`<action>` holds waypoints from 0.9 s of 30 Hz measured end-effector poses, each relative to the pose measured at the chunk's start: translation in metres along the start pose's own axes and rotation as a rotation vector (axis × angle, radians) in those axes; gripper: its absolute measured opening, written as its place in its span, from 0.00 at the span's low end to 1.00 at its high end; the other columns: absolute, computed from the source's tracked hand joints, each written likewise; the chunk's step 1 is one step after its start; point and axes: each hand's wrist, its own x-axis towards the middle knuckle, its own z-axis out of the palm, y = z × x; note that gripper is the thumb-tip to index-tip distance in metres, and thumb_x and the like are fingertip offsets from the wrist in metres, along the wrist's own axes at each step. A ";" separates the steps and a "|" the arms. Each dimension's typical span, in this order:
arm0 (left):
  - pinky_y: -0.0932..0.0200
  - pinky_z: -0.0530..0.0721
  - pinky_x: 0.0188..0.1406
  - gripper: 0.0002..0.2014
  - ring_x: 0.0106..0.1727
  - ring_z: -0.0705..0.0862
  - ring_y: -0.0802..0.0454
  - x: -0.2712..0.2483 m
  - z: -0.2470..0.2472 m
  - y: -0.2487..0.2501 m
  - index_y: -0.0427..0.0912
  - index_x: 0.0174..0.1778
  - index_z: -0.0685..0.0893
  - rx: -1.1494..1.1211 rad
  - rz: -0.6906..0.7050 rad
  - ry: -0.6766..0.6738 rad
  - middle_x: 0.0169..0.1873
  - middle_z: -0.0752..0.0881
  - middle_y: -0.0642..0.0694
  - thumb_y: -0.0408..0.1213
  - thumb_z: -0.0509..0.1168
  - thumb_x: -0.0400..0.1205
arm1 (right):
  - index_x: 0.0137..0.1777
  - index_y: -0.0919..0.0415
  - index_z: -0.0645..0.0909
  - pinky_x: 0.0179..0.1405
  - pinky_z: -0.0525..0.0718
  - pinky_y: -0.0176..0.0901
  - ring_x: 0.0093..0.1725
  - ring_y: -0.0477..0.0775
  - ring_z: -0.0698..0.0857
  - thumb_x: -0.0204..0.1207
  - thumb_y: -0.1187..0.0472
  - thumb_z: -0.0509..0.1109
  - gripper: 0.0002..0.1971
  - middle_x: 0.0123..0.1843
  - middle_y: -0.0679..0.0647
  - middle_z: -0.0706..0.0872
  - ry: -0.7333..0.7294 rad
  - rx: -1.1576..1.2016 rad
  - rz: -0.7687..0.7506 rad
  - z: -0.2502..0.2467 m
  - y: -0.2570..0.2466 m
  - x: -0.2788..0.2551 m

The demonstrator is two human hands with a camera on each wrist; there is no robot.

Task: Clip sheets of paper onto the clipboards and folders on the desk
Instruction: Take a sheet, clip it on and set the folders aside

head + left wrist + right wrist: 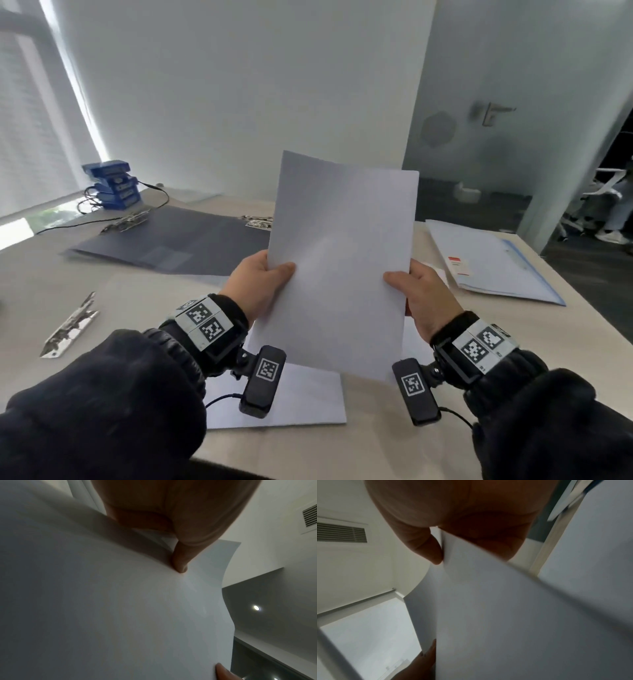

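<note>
I hold a white sheet of paper upright above the desk. My left hand pinches its left edge, thumb on the near face. My right hand pinches its right edge the same way. In the left wrist view the paper fills most of the frame under my thumb. In the right wrist view the paper runs down from my pinching fingers. More white paper lies flat below my wrists. A dark open folder with a metal clip lies behind. A light blue folder lies at the right.
A loose patterned metal clip lies at the left of the beige desk. Blue boxes are stacked at the back left with a black cable. Another clip sits behind the held sheet. The desk's right edge drops off beyond the blue folder.
</note>
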 end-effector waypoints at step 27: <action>0.59 0.77 0.51 0.20 0.61 0.81 0.45 -0.095 -0.282 -0.088 0.45 0.60 0.83 0.299 -0.439 0.448 0.63 0.86 0.43 0.21 0.58 0.78 | 0.61 0.76 0.80 0.54 0.86 0.73 0.53 0.77 0.89 0.79 0.77 0.64 0.12 0.55 0.75 0.89 -0.314 -0.101 0.540 0.289 0.064 0.049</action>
